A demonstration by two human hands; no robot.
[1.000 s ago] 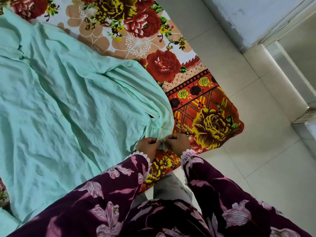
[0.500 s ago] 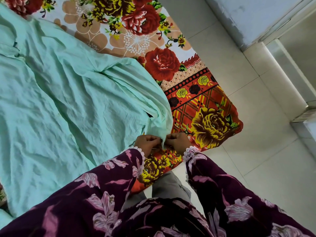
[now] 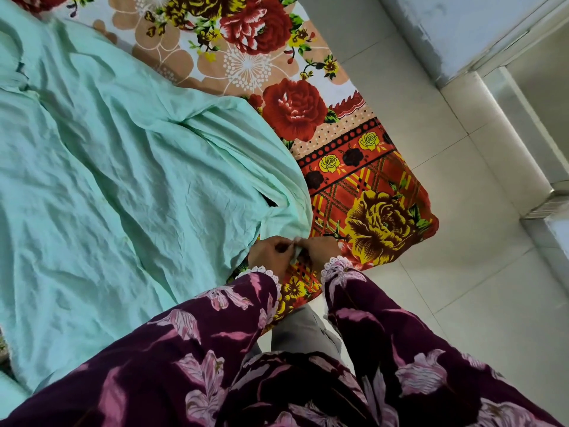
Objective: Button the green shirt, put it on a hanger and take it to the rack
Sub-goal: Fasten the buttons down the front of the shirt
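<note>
Green cloth fills most of the view: the green shirt (image 3: 123,186) is spread flat on a bed that is covered by a flowered sheet (image 3: 354,167). The shirt is laid out wide, most likely so that its edges can be lined up and closed without the cloth slipping about. It is wrinkled, and one end of it reaches almost to the corner of the bed, just where the hands are.

A small bit of that end is pinched by the left hand (image 3: 269,255), whose fingers are curled round the cloth. The same bit is pinched from the other side by the right hand (image 3: 320,251), with its fingers curled too. The two hands are held so close that they touch, and a little pale piece of cloth can be seen between them. They are probably held this way so that a button can be pushed through its hole. The button itself is too small to be made out.

Purple flowered sleeves (image 3: 215,334) are worn on both arms. A pale tiled floor (image 3: 462,303) is seen beside the bed.

No hanger and no rack can be seen, so those steps are judged to be not yet begun.
</note>
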